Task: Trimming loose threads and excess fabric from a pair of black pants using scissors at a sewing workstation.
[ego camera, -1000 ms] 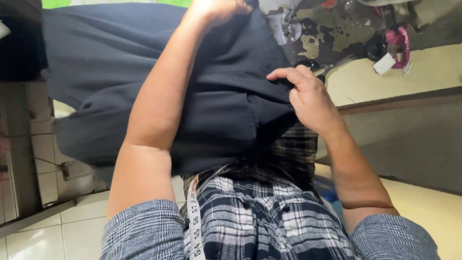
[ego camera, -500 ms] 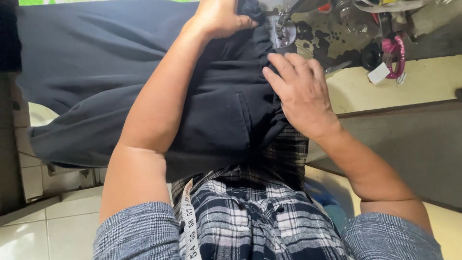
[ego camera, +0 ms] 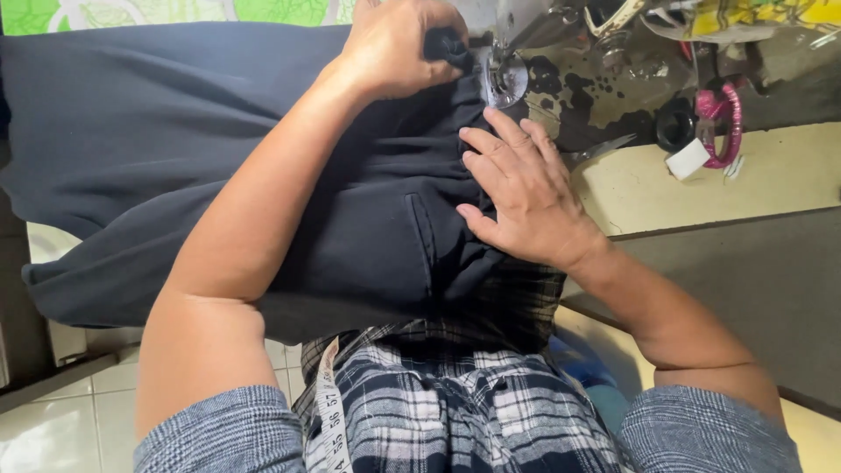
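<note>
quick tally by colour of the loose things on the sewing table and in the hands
Dark navy: 1, the garment, gripped by the left hand and pressed flat by the right hand
Pink: 1, the ring-shaped object
White: 1, the small block
Black: 1, the round object
Metal: 1, the scissors, partly hidden
Total: 5

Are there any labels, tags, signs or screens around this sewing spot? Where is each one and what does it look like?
Measuring tape: hangs down the person's front at the bottom of the view; narrow pale strip with dark printed marks.
Small white tag or block: on the cream tabletop at right, beside a pink ring-shaped thing; whether it carries print cannot be told.
No screens or signs in view.
</note>
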